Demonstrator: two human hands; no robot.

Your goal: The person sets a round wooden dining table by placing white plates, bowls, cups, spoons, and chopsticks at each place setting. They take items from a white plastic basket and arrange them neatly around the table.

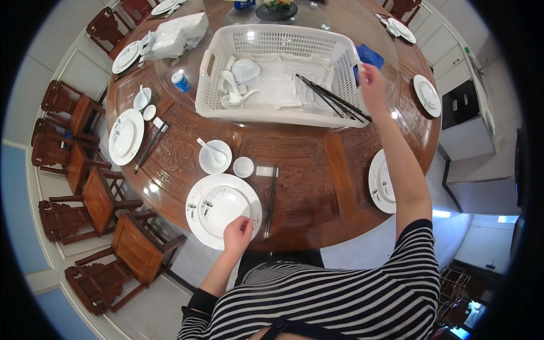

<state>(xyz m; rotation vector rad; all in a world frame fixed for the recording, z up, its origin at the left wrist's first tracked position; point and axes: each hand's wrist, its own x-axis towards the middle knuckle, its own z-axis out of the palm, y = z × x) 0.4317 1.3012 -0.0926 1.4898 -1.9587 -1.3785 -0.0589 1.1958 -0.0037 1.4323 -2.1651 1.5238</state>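
Note:
My left hand (239, 234) is over the near edge of a stacked pair of white plates (223, 182), its fingers curled with nothing visible in them. My right hand (373, 87) is at the right end of a white plastic basket (272, 119), fingers bent beside its handle opening; blur hides whether they grip it. Inside the basket, several dark chopsticks (327, 95) lean at the right, and white bowls (245, 72) and spoons (233, 87) sit at the left on a white cloth (276, 80). Beyond the plates stand a bowl with a spoon (215, 157), a small cup (243, 167), and chopsticks (270, 202) on a white rest (267, 171).
The basket stands on a glass turntable (170, 80) over a carved wooden table (289, 187). Around it are other place settings (126, 137), a blue can (181, 82), a plastic-wrapped bundle (178, 36) and a blue item (370, 57). Wooden chairs (138, 248) line the left.

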